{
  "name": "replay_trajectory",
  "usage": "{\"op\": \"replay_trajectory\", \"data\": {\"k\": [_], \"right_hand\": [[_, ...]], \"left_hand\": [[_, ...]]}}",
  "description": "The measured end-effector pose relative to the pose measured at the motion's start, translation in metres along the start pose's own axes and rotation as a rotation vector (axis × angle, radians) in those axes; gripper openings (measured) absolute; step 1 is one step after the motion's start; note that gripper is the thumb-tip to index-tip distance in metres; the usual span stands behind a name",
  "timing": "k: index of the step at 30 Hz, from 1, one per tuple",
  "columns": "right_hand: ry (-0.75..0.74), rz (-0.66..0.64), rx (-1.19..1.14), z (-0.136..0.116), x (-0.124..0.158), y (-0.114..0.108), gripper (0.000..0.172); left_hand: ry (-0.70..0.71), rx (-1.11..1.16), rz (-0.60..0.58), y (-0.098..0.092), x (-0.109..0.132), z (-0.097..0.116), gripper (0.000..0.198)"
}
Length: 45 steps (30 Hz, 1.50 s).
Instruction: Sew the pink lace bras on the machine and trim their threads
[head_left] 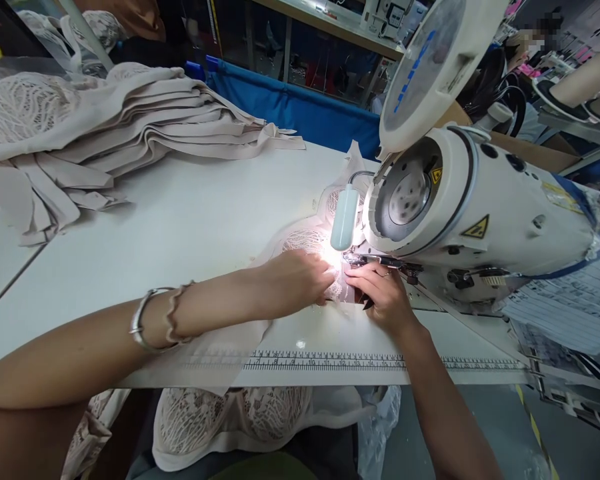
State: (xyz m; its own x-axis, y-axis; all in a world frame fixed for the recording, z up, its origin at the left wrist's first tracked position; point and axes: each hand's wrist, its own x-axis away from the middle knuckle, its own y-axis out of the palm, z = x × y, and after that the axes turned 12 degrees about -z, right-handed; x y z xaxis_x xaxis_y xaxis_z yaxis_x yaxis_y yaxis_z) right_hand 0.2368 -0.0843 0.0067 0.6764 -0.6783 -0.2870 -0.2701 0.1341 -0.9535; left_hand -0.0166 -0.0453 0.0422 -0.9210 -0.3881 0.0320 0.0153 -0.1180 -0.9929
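Note:
My left hand (300,280) lies flat on a beige lace garment piece (300,241), pressing it onto the white table just left of the needle area. My right hand (380,293) pinches the same fabric right at the presser foot (355,259) of the white sewing machine (480,213). A small work lamp (344,219) glares on the fabric, so the needle itself is washed out. Two bracelets sit on my left wrist. More of the lace garment (230,417) hangs off the table's front edge into my lap.
A stack of beige fabric pieces (130,113) lies at the table's back left, with lace cups (25,107) beside it. A ruler strip (330,362) runs along the table's front edge. Printed sheets (575,307) lie at the right. A blue fabric bin (300,110) stands behind the table.

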Motion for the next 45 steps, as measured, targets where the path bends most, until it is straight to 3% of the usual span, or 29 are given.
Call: {"op": "replay_trajectory", "data": {"k": [4,7,10,13,17,21,28,34,36,40,45], "right_hand": [[0.007,0.026,-0.046,0.001,0.001,0.003,0.035],[0.010,0.033,-0.064,0.001,0.002,0.005,0.036],[0.002,0.045,-0.061,0.001,0.002,0.005,0.040],[-0.015,0.075,-0.021,0.001,0.001,0.003,0.035],[-0.024,0.060,-0.026,-0.001,-0.001,0.000,0.029],[-0.015,0.042,-0.039,-0.002,0.000,-0.002,0.032],[-0.013,0.055,0.003,-0.001,0.000,0.000,0.023],[-0.008,0.077,-0.017,-0.003,0.000,0.000,0.023],[-0.014,0.087,-0.018,-0.005,-0.001,-0.001,0.021],[-0.042,0.110,-0.015,-0.007,-0.004,-0.005,0.017],[-0.027,0.111,-0.005,-0.008,-0.004,-0.006,0.018]], "left_hand": [[0.116,0.114,-0.149,-0.011,0.014,-0.006,0.035],[0.092,0.239,-0.124,-0.010,0.005,-0.010,0.051],[0.040,0.149,0.062,-0.001,-0.010,-0.007,0.038],[0.186,0.052,0.149,0.012,-0.017,-0.004,0.025],[0.226,-0.016,0.148,0.023,-0.016,-0.009,0.028],[0.156,-0.089,0.145,0.025,-0.016,-0.013,0.027],[0.054,-0.142,0.179,0.035,-0.020,-0.011,0.016],[-0.062,-0.262,0.180,0.034,-0.021,-0.011,0.023],[-0.018,-0.271,0.179,0.030,-0.020,-0.009,0.027],[0.206,-0.117,0.153,0.028,-0.019,-0.001,0.029],[0.179,0.007,0.141,0.035,-0.018,0.002,0.022]]}}
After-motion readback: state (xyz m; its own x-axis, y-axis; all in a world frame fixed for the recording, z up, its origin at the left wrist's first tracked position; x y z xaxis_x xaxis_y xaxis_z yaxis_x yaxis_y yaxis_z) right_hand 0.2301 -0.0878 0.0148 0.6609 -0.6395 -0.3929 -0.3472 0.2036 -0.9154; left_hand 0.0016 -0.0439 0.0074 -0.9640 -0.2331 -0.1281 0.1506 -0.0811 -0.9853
